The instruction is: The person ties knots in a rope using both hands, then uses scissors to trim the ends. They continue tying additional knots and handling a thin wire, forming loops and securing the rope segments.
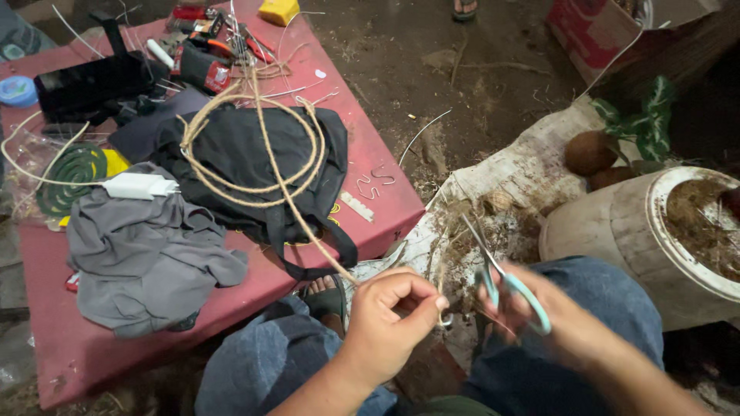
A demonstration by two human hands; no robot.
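Note:
My left hand (389,320) is closed, pinching the end of a tan rope (297,208) that runs up to a loose coil on a black bag (231,154) on the red table. My right hand (563,323), blurred by motion, grips scissors (505,281) with pale teal handles. Their blades point up and left, close to the rope end in my left fingers. Both hands hover above my knees in blue jeans.
The red table (69,347) carries a grey cloth (146,254), a green coil (73,173), a white adapter (139,186), tools and a black box. A white sack (524,173) with husks, coconuts (590,152) and a fibre-filled white bucket (617,231) lie to the right.

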